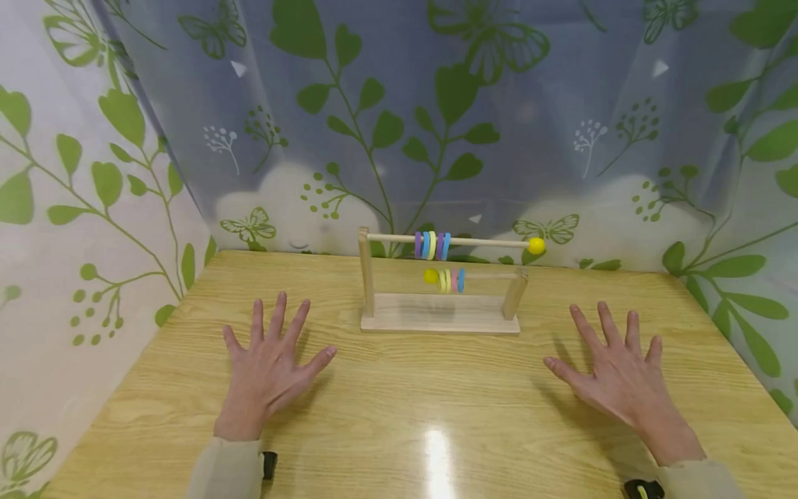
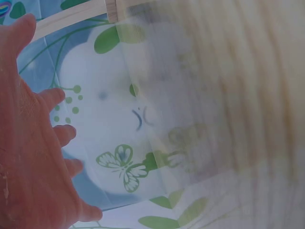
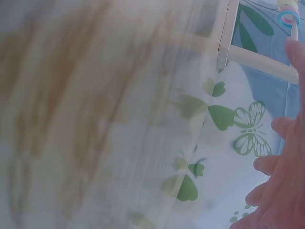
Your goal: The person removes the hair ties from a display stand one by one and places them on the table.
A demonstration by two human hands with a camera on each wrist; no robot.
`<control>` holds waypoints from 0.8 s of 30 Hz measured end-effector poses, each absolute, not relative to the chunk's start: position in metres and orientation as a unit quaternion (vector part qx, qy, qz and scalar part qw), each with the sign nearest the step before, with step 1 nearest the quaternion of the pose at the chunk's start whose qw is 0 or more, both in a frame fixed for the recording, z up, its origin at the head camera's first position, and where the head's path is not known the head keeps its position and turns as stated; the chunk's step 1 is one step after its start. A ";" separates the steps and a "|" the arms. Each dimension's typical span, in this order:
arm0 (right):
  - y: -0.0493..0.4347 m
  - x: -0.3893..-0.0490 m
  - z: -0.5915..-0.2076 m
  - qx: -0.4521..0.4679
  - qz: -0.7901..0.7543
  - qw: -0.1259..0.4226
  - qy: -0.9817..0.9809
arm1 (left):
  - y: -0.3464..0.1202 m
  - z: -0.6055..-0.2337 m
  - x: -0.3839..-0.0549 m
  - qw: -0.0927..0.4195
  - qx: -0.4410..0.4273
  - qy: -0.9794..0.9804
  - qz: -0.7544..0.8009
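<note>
A wooden stand [image 1: 439, 322] with two posts and two horizontal rods is at the back middle of the table. Purple, blue and pale yellow rings [image 1: 432, 245] hang on its upper rod, which ends in a yellow ball [image 1: 537, 245] at the right. Yellow, pink and blue rings [image 1: 451, 280] sit on the lower rod beside another yellow ball [image 1: 431, 276]. To the left of the stand, my left hand [image 1: 268, 371] is spread with palm down and holds nothing. My right hand [image 1: 623, 378] is spread the same way to the right of it, also holding nothing.
The wood-grain table [image 1: 399, 395] reaches back to a curtain [image 1: 399, 125] printed with leaves and butterflies, which also lines both sides. Dark bands show at both wrists, by the light sleeves [image 1: 227, 470].
</note>
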State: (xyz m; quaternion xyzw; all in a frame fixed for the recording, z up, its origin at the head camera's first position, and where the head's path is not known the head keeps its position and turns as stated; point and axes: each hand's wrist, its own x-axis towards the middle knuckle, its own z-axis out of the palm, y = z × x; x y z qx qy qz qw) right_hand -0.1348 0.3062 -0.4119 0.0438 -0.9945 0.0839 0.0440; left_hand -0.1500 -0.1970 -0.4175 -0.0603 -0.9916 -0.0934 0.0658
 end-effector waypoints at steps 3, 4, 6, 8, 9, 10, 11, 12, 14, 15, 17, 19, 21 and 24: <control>0.306 -0.135 -0.412 0.045 0.084 0.045 -0.994 | -0.197 -0.418 -0.150 0.065 -0.060 -0.992 -0.094; 0.306 -0.135 -0.412 0.045 0.083 0.046 -0.994 | -0.197 -0.418 -0.150 0.064 -0.060 -0.992 -0.095; 0.305 -0.135 -0.412 0.047 0.084 0.046 -0.994 | -0.196 -0.418 -0.150 0.062 -0.060 -0.992 -0.097; 0.305 -0.136 -0.412 0.048 0.086 0.047 -0.994 | -0.196 -0.418 -0.151 0.061 -0.060 -0.991 -0.099; 0.305 -0.136 -0.412 0.049 0.087 0.048 -0.994 | -0.195 -0.418 -0.151 0.061 -0.060 -0.991 -0.102; 0.304 -0.136 -0.412 0.049 0.088 0.049 -0.994 | -0.195 -0.418 -0.151 0.061 -0.060 -0.991 -0.103; 0.304 -0.136 -0.412 0.050 0.090 0.050 -0.993 | -0.194 -0.417 -0.151 0.062 -0.061 -0.991 -0.105; 0.304 -0.136 -0.412 0.050 0.093 0.051 -0.993 | -0.193 -0.417 -0.151 0.063 -0.062 -0.990 -0.106; 0.303 -0.136 -0.412 0.052 0.099 0.055 -0.992 | -0.192 -0.417 -0.152 0.068 -0.066 -0.989 -0.112; 0.303 -0.136 -0.412 0.054 0.105 0.055 -0.991 | -0.191 -0.417 -0.152 0.070 -0.068 -0.988 -0.117; 0.302 -0.137 -0.412 0.057 0.118 0.056 -0.990 | -0.188 -0.417 -0.152 0.071 -0.072 -0.987 -0.127; 0.300 -0.138 -0.411 0.062 0.129 0.059 -0.988 | -0.186 -0.417 -0.153 0.072 -0.076 -0.985 -0.136; 0.298 -0.139 -0.411 0.067 0.138 0.061 -0.986 | -0.183 -0.418 -0.154 0.072 -0.079 -0.984 -0.141; 0.295 -0.141 -0.409 0.074 0.151 0.066 -0.983 | -0.180 -0.418 -0.155 0.080 -0.085 -0.983 -0.145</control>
